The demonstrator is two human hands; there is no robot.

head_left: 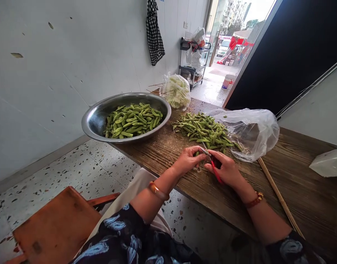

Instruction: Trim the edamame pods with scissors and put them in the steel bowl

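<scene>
Between the fingers of my left hand (191, 160) is a green soybean pod (196, 154), mostly covered by the fingers. My right hand (225, 168) is closed around red-handled scissors (216, 171), whose metal blades meet the left fingertips. Just beyond both hands, a loose pile of pods (203, 130) lies on the wooden table (160, 150). To the left, a wide metal basin (95, 126) holds many more pods and sits partly over the table's edge.
A crumpled clear plastic bag (260, 130) lies right of the pile, beside a wooden stick (278, 196). A bagged pale vegetable (176, 91) stands behind the basin. An orange-brown stool (58, 223) is at lower left. A cart (193, 68) stands near the doorway.
</scene>
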